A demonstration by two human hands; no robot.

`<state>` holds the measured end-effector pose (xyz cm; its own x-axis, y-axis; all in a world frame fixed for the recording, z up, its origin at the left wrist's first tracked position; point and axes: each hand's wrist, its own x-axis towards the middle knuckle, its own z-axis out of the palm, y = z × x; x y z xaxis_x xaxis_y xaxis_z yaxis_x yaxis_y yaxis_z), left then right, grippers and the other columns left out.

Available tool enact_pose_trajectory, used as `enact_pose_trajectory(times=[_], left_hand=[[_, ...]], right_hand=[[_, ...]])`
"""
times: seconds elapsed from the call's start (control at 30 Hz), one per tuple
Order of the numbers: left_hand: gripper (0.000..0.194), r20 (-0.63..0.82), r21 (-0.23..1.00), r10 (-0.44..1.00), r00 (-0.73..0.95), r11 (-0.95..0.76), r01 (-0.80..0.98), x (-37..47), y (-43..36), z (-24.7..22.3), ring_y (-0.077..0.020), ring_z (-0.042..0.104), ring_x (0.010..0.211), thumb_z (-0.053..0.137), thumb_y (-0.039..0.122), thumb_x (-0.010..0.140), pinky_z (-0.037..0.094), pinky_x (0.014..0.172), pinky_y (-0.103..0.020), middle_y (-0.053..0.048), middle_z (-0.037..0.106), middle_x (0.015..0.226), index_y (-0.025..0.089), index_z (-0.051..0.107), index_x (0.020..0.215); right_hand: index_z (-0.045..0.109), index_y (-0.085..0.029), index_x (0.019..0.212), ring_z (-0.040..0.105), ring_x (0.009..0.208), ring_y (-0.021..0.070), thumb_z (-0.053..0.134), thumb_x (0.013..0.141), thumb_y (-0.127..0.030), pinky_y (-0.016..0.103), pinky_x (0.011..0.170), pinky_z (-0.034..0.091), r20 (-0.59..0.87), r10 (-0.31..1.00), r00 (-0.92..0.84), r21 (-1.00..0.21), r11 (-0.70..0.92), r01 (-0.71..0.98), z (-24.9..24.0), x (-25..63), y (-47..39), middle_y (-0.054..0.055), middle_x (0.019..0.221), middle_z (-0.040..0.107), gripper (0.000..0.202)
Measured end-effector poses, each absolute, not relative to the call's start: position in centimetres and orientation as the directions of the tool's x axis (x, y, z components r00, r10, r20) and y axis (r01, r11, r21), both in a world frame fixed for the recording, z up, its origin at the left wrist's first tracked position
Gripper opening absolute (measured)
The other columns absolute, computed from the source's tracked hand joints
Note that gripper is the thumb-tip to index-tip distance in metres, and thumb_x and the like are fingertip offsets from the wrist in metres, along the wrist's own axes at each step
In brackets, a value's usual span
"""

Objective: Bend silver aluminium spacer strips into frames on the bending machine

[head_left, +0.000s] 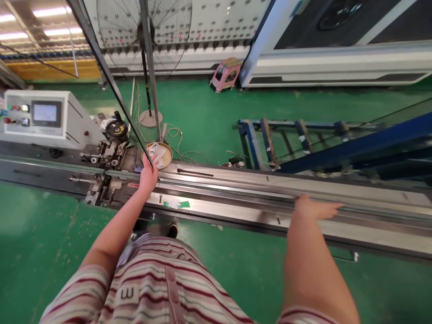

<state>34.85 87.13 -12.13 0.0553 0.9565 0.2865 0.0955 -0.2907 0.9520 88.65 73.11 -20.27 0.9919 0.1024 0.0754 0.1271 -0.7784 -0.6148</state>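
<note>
My left hand [148,174] has its fingers closed round the lower end of a long, thin dark strip [111,83], which slants down from the upper left. That hand is over the long metal bench [232,182], close beside a clamp-like mechanism [104,186]. Just behind it stands a round bowl [167,159] with white paper or cloth inside. Farther right, my right hand [312,209] is over the bench's lengthwise rail [229,193], fingers stretched out to the right and nothing visible in them. Whether it touches the rail, I cannot tell.
A control box with a screen [46,112] stands at the bench's left end. Behind the bench are a large fan [145,33], loose cables [175,132], a pink stool [226,75] and a blue metal frame [251,141]. A second dark strip [150,67] runs down towards the bowl.
</note>
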Motion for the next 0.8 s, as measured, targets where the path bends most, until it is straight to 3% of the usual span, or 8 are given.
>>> enact_pose_trajectory(times=[0.07,0.17,0.23,0.4,0.8], left_hand=[[0.081,0.297,0.942,0.954,0.036,-0.299,0.152,32.9,87.5,-11.8,-0.0248,0.068,0.117,0.058,0.013,0.09,0.051,0.107,-0.042,-0.016,0.06,0.142,0.025,0.019,0.161],[0.077,0.319,0.919,0.947,0.02,-0.315,0.237,28.7,88.4,-11.5,-0.0244,0.068,0.118,0.054,0.012,0.092,0.052,0.106,-0.041,-0.015,0.06,0.142,0.025,0.022,0.16],[0.074,0.331,0.897,0.943,0.026,-0.323,0.303,25.5,89.3,-11.5,-0.0236,0.068,0.117,0.051,0.012,0.093,0.053,0.105,-0.04,-0.015,0.059,0.143,0.025,0.022,0.16],[0.073,0.37,0.841,0.929,0.021,-0.344,0.417,16.6,92.3,-11.9,-0.0212,0.069,0.116,0.046,0.012,0.094,0.053,0.105,-0.039,-0.016,0.059,0.143,0.026,0.016,0.159],[0.068,0.379,0.823,0.922,-0.077,-0.298,0.484,-4.1,98.6,-11.6,-0.0198,0.069,0.112,0.046,0.011,0.096,0.056,0.096,-0.034,-0.019,0.061,0.139,0.02,0.017,0.156]], right_hand=[[0.026,0.009,0.158,0.031,0.146,0.0481,0.072,0.075,-0.041,0.062,0.114,0.026,-0.069,0.031,0.997,-0.616,-0.787,-0.018,-21.3,86.2,74.4,0.049,0.144,0.033,0.106],[0.047,-0.001,0.151,0.028,0.146,0.0505,0.068,0.079,-0.044,0.07,0.111,0.024,-0.049,0.159,0.986,-0.513,-0.851,0.112,-23.0,81.3,75.7,0.044,0.148,0.035,0.087],[0.054,-0.003,0.147,0.029,0.145,0.0483,0.058,0.087,-0.047,0.068,0.113,0.024,0.023,0.265,0.964,-0.42,-0.873,0.25,-23.9,77.7,76.2,0.039,0.149,0.039,0.074],[0.055,-0.002,0.144,0.031,0.147,0.0396,0.048,0.094,-0.044,0.065,0.119,0.024,0.126,0.419,0.899,-0.271,-0.857,0.438,-25.0,69.2,77.8,0.03,0.151,0.045,0.065],[0.064,0.0,0.126,0.046,0.134,0.041,0.04,0.099,-0.045,0.066,0.112,0.028,0.2,0.627,0.753,-0.142,-0.741,0.656,-24.7,49.2,83.4,0.034,0.125,0.063,0.058]])
